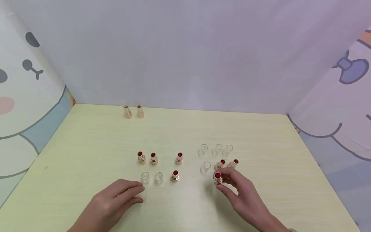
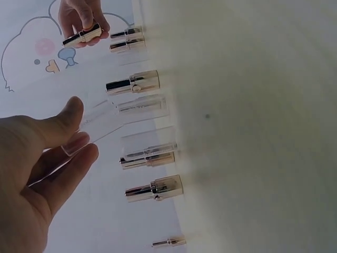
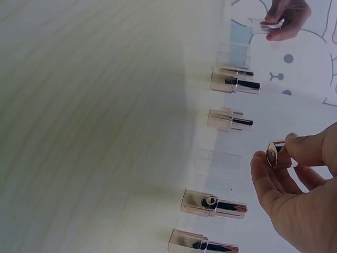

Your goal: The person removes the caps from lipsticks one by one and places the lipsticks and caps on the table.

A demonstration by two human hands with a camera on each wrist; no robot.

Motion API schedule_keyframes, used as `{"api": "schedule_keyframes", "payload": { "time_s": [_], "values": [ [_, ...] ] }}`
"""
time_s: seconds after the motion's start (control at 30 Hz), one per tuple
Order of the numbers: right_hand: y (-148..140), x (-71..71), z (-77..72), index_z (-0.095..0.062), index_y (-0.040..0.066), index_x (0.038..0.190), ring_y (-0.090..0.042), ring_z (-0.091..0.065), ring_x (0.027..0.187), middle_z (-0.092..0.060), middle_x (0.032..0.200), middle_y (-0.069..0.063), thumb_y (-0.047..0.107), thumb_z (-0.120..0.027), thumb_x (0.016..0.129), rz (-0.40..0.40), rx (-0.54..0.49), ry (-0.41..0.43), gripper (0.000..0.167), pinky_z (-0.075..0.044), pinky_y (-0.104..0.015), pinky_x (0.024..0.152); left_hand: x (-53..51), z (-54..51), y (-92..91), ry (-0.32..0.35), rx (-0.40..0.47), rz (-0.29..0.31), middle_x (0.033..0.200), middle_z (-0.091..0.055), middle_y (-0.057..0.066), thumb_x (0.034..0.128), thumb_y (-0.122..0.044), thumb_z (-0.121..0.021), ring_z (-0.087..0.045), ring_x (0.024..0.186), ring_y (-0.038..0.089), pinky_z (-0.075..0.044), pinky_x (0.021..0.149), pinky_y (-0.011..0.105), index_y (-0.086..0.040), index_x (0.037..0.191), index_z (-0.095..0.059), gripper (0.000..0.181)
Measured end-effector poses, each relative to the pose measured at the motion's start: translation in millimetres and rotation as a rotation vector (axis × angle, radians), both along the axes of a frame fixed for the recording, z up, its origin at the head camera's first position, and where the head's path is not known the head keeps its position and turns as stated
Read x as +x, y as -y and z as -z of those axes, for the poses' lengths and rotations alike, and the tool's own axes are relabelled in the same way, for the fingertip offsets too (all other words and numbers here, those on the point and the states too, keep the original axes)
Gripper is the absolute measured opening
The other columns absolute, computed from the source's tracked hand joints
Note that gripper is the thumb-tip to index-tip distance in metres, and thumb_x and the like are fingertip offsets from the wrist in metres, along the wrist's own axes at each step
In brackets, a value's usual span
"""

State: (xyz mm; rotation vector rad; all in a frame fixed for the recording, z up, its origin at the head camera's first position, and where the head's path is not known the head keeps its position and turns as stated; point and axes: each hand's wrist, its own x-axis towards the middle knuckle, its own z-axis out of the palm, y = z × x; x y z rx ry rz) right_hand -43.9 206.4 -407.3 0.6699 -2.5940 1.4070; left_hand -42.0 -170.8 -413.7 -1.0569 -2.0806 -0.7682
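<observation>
The right hand's (image 1: 242, 190) fingers pinch a gold metal lipstick tube with a dark-red top (image 1: 217, 178), raised above the pale wood-grain bench (image 1: 185, 212). The left hand's (image 1: 111, 201) thumb and fingers, slightly parted, grip a clear plastic cap (image 2: 97, 126) between them. Just past the right fingers stand two uncapped gold tubes (image 1: 222, 162), one clear cap beside them and three behind. Two clear caps (image 1: 159, 178) stand near the left fingers; four uncapped tubes (image 1: 154, 159) stand around mid-bench, two capped tubes (image 1: 140, 111) at the far edge.
</observation>
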Motion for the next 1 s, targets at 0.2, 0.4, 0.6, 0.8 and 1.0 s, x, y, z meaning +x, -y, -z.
{"api": "schedule_keyframes", "payload": {
  "time_s": [0.2,0.4,0.6,0.8,1.0],
  "values": [
    [0.3,0.0,0.3,-0.062,0.021,0.121,-0.006,-0.071,0.101,-0.066,0.110,0.010,-0.013,-0.079,0.083,0.028,0.027,0.028,0.054,-0.059,-0.018,0.096,6.5,10.7,-4.5,-0.002,0.006,0.038,0.094,-0.072,-0.003,0.1091,-0.031,-0.057,-0.064,0.084,0.006,-0.056,0.076,0.009,-0.009,0.095,-0.078,0.033],
    [-0.3,0.0,1.6,-0.062,0.018,0.123,-0.010,-0.073,0.101,-0.065,0.110,0.008,-0.013,-0.079,0.083,0.026,0.018,0.030,0.053,-0.059,-0.018,0.096,9.9,15.8,-7.1,0.009,-0.018,0.044,0.095,-0.070,-0.005,0.1102,-0.031,-0.055,-0.063,0.086,0.006,-0.055,0.075,0.010,-0.009,0.095,-0.077,0.034],
    [-0.5,0.9,2.8,-0.061,0.017,0.123,-0.016,-0.074,0.100,-0.064,0.109,0.008,-0.012,-0.078,0.084,0.022,0.009,0.056,0.051,-0.059,-0.019,0.097,10.5,21.3,-8.1,0.007,-0.072,0.043,0.096,-0.068,-0.007,0.1122,-0.031,-0.050,-0.061,0.086,0.004,-0.053,0.073,0.009,-0.011,0.093,-0.075,0.037],
    [-1.1,1.2,2.1,-0.061,0.018,0.123,-0.015,-0.074,0.100,-0.064,0.108,0.008,-0.012,-0.077,0.085,0.016,0.000,0.046,0.050,-0.058,-0.017,0.096,10.3,29.7,-5.5,0.035,-0.137,0.055,0.097,-0.066,-0.009,0.1131,-0.032,-0.046,-0.058,0.089,0.004,-0.052,0.076,0.009,-0.014,0.094,-0.073,0.038],
    [-2.6,1.5,0.8,-0.062,0.015,0.120,-0.009,-0.070,0.101,-0.064,0.107,0.007,-0.010,-0.076,0.088,0.000,-0.011,0.040,0.044,-0.059,-0.018,0.097,11.9,30.1,-6.4,0.059,-0.169,0.055,0.098,-0.065,-0.010,0.1135,-0.032,-0.043,-0.056,0.090,0.004,-0.051,0.077,0.009,-0.016,0.095,-0.070,0.036]
  ]
}}
